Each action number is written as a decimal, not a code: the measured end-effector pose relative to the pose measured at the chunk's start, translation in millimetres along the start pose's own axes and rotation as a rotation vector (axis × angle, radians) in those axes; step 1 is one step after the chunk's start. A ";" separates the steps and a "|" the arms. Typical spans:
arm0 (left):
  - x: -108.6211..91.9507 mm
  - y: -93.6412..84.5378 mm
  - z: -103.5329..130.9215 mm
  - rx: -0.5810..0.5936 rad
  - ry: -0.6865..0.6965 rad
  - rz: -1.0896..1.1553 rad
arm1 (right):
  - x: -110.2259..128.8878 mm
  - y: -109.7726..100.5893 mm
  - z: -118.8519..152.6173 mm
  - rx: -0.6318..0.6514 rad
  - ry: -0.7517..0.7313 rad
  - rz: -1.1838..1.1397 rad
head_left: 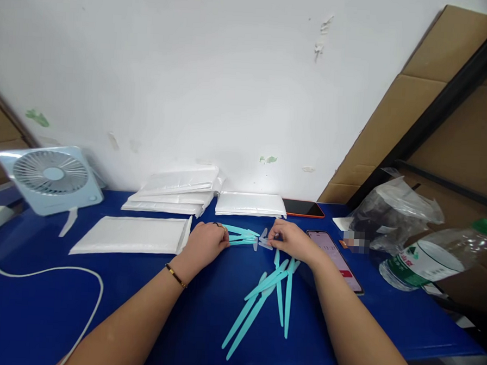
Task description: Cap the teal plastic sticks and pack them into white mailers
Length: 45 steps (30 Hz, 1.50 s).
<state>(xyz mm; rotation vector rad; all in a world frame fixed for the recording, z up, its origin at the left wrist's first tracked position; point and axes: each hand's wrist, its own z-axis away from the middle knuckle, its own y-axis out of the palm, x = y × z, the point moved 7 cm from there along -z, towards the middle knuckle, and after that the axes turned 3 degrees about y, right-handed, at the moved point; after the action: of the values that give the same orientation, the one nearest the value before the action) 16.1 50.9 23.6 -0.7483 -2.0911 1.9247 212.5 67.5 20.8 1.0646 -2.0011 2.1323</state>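
Observation:
My left hand [208,240] is closed round the near ends of a small fanned bunch of slim turquoise spatula-like sticks [243,235]. Their far ends point right and meet small translucent grey tips. At those tips my right hand [288,240] pinches with thumb and forefinger on a translucent tip piece [265,242]; whether it is joined to a stick I cannot tell. Several more turquoise sticks [257,300] with paler ends lie crossed on the blue table [195,321], below and between my forearms.
White padded mailers [130,236] lie left, with more stacked [169,189] and others [250,203] by the wall. A blue fan [52,175] and white cable [99,289] are left. Right are two phones [303,208], a lit phone [337,263], a bottle [431,263] and a plastic-wrapped container [389,212].

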 end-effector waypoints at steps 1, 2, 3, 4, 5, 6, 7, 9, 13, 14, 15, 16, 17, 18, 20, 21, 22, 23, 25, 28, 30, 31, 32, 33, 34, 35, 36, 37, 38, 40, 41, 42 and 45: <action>2.2 -0.7 0.2 -0.014 -0.011 0.008 | -1.2 -4.0 0.6 -0.029 0.014 0.000; 2.3 -1.0 0.8 -0.019 -0.014 0.027 | 0.1 -5.4 1.8 -0.021 0.009 -0.015; 0.3 -1.0 1.7 -0.016 -0.008 0.059 | 4.0 -3.8 3.7 0.028 -0.017 -0.043; -3.4 -0.6 3.1 -0.006 0.002 0.101 | 9.8 0.3 6.5 0.108 -0.055 -0.077; -8.4 -0.1 4.7 0.011 0.015 0.149 | 16.4 5.7 10.2 0.204 -0.099 -0.107; -14.4 1.0 6.6 0.037 0.030 0.199 | 22.9 11.1 14.4 0.293 -0.141 -0.124; -20.6 2.4 8.6 0.070 0.042 0.247 | 28.1 15.4 18.2 0.361 -0.175 -0.124; -32.8 5.9 12.9 0.140 0.062 0.320 | 33.6 20.5 22.4 0.422 -0.212 -0.091; -51.7 14.6 19.2 0.236 0.108 0.393 | 35.2 24.9 21.8 0.421 -0.242 -0.036; -55.1 16.8 19.9 0.245 0.123 0.397 | 35.9 25.6 20.8 0.415 -0.251 -0.031; -57.5 18.8 20.2 0.248 0.135 0.395 | 37.0 26.1 19.7 0.408 -0.259 -0.030; -59.0 20.7 20.1 0.247 0.144 0.387 | 38.6 26.4 18.6 0.400 -0.265 -0.033; -59.5 22.2 19.6 0.243 0.149 0.374 | 40.5 26.2 17.6 0.391 -0.269 -0.039; -58.7 23.1 18.8 0.233 0.148 0.357 | 42.5 25.3 16.7 0.379 -0.271 -0.048; -53.4 22.4 16.2 0.199 0.131 0.325 | 45.3 20.1 15.2 0.328 -0.264 -0.071; -49.1 21.2 14.8 0.183 0.113 0.315 | 45.1 16.4 14.8 0.299 -0.251 -0.087; -44.0 19.5 13.3 0.167 0.094 0.308 | 43.4 12.8 14.6 0.274 -0.229 -0.103; -38.4 17.7 11.9 0.154 0.074 0.302 | 39.9 9.9 14.6 0.256 -0.198 -0.116; -27.6 14.5 9.4 0.142 0.041 0.292 | 29.7 7.3 14.6 0.245 -0.123 -0.129; -14.8 9.6 5.8 0.105 0.017 0.265 | 14.4 7.5 11.2 0.209 -0.044 -0.142; -8.1 6.9 3.7 0.067 -0.001 0.240 | 8.0 6.8 6.3 0.143 -0.024 -0.155; -5.4 6.1 2.9 0.049 -0.009 0.224 | 5.7 6.7 3.9 0.112 -0.019 -0.152; -3.3 5.9 2.2 0.036 -0.013 0.208 | 4.2 7.1 1.8 0.092 -0.017 -0.144; -1.7 6.1 1.6 0.026 -0.015 0.193 | 3.1 8.0 0.1 0.086 -0.017 -0.138; -0.7 6.6 1.1 0.017 -0.011 0.179 | 2.6 9.1 -0.9 0.090 -0.021 -0.136; -0.2 7.0 0.6 0.007 -0.004 0.166 | 2.4 10.1 -1.5 0.096 -0.027 -0.139; -0.2 7.2 0.3 -0.003 0.006 0.157 | 2.2 10.6 -1.7 0.101 -0.034 -0.150; -0.4 7.1 0.1 -0.014 0.017 0.150 | 1.8 10.7 -1.6 0.103 -0.042 -0.164; -0.6 6.7 0.0 -0.023 0.027 0.145 | 1.1 10.3 -1.3 0.100 -0.047 -0.176; 0.2 4.7 0.1 -0.037 0.038 0.132 | -2.5 8.7 -0.7 0.093 -0.052 -0.180; 2.0 3.4 0.3 -0.039 0.032 0.122 | -5.2 7.5 -0.4 0.090 -0.049 -0.172; 4.8 2.3 0.6 -0.033 0.020 0.113 | -8.6 5.8 0.0 0.085 -0.040 -0.160; 17.0 1.8 1.5 0.013 -0.045 0.107 | -18.6 -2.3 2.1 0.058 0.036 -0.110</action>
<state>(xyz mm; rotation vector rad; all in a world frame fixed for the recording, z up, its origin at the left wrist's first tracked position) 1.3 58.1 18.4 -0.8376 -2.1025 2.0270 228.8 73.8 13.6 1.1079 -1.8318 2.1493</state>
